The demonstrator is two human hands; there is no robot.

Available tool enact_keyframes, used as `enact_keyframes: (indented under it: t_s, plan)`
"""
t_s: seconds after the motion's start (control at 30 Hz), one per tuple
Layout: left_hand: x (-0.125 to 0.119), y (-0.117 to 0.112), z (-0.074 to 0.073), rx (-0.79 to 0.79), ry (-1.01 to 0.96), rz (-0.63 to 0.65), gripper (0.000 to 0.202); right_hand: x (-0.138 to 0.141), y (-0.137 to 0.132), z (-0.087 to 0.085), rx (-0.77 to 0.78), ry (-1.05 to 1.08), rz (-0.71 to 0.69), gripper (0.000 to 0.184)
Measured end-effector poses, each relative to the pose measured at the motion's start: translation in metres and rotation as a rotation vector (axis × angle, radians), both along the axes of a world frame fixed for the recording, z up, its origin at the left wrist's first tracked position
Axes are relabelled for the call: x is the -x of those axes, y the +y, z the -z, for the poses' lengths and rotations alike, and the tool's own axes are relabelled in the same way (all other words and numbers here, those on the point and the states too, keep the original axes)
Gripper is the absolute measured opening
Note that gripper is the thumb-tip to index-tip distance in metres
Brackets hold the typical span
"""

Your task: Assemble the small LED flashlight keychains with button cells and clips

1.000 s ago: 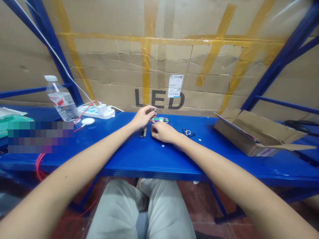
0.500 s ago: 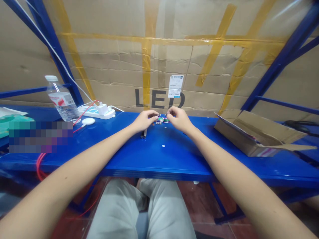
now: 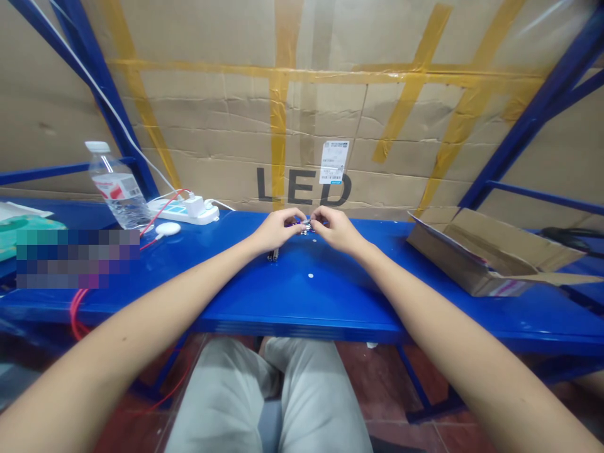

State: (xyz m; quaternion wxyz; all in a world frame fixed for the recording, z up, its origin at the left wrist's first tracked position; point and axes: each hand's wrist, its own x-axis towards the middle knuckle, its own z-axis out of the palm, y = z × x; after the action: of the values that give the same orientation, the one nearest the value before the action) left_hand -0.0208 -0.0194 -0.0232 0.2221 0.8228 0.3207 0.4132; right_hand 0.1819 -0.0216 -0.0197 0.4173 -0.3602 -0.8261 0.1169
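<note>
Both of my hands meet over the far middle of the blue metal table (image 3: 302, 302). My left hand (image 3: 276, 229) and my right hand (image 3: 334, 228) each pinch an end of a small metallic item (image 3: 304, 225), too small to name; their fingers are curled and closed. Two dark cylindrical pieces (image 3: 273, 255) lie on the table just below my left hand. A tiny white dot (image 3: 310, 275) rests nearer to me.
A water bottle (image 3: 117, 187), a white power strip (image 3: 189, 212) with red and white cables, and a round white puck (image 3: 167, 229) stand at the left. An open cardboard box (image 3: 491, 251) lies at the right. A big taped carton marked LED (image 3: 302, 126) backs the table.
My right hand left the table near the dark cylinders and rose to meet my left hand. Both hands now pinch the same small item, and the coloured pieces seen before are hidden.
</note>
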Motion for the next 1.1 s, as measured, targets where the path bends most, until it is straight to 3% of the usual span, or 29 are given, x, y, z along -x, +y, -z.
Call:
enact_keyframes:
  t_s: [0.2,0.33,0.6,0.93,1.1]
  plan:
    - [-0.004,-0.008,-0.006,-0.163,0.19,-0.123,0.024,-0.004,-0.003,-0.003,-0.031,-0.127,-0.012,0.017]
    - [-0.008,-0.011,-0.008,-0.183,0.31,-0.18,0.032,-0.006,-0.006,-0.006,-0.033,-0.21,-0.011,0.018]
    - [-0.007,-0.011,-0.005,-0.042,0.244,-0.12,0.005,-0.006,-0.006,-0.005,-0.141,-0.336,-0.053,0.018]
    - [-0.005,-0.011,-0.004,-0.137,0.214,-0.091,0.005,-0.007,-0.008,-0.008,-0.129,-0.333,-0.078,0.017]
    - [-0.004,-0.009,-0.002,-0.144,0.099,-0.053,0.009,-0.007,-0.01,-0.009,-0.044,-0.282,-0.069,0.016]
